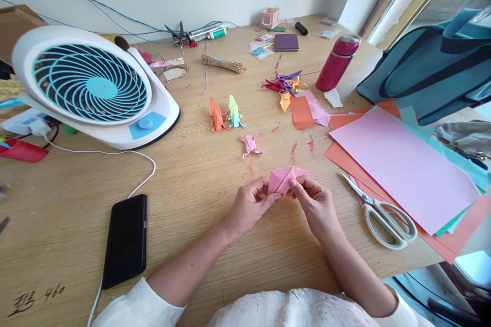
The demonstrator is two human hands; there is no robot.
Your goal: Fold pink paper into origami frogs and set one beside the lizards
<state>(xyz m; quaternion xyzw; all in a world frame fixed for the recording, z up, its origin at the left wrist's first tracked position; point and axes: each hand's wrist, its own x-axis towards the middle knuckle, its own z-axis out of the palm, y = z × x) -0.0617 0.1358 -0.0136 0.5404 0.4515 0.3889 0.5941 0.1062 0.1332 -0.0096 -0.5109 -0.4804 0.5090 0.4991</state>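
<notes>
A folded piece of pink origami paper (282,179) is held above the wooden table, with diagonal creases on its face and a pointed flap at the right. My left hand (251,203) pinches its lower left corner between thumb and fingers. On the right side, my right hand (312,199) grips it, the thumb pressed on the front and the fingers partly hidden behind. Just beyond the paper lies a finished-looking pink origami frog (251,145). Farther back stand an orange origami figure (217,115) and a light green one (235,111).
Scissors (383,217) lie right of my right hand, beside stacked coloured paper sheets (406,163). A red flask (337,63) and a teal bag (425,66) stand behind. Leftward are a fan (99,87) and a phone (126,241) on a cable. More folded figures (286,84) are piled farther back.
</notes>
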